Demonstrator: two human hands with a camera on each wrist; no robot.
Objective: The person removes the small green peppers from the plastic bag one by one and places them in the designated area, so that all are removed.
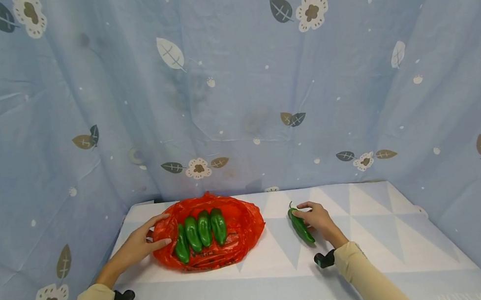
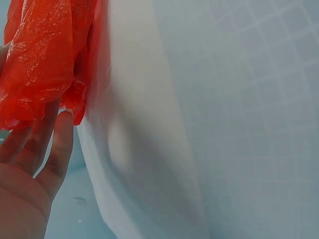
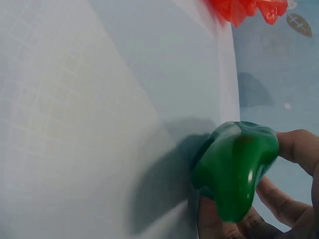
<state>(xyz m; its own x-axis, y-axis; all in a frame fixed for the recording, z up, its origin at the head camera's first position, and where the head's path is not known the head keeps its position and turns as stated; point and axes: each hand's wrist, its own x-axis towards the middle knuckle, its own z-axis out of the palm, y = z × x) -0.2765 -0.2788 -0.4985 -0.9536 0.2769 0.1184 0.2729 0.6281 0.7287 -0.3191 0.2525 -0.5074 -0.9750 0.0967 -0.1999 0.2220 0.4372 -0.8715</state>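
A red plastic bag (image 1: 245, 226) lies spread open on the table, its crumpled rim raised around several green peppers (image 1: 205, 229) that lie side by side in it. My left hand (image 1: 140, 243) holds the bag's left rim, thumb on the inner side; in the left wrist view its fingers (image 2: 61, 142) reach behind the red film. To the right of the bag, my right hand (image 1: 317, 218) grips another green pepper (image 1: 300, 227) between thumb and fingers. Its stem points away from me, and the right wrist view shows the blunt end of this pepper (image 3: 237, 169) close over the tabletop.
The table (image 1: 279, 291) has a pale cloth with triangles and printed lettering. A blue curtain (image 1: 234, 96) with leaves and flowers hangs behind and along both sides. Black wrist-worn devices (image 1: 124, 299) show below both hands.
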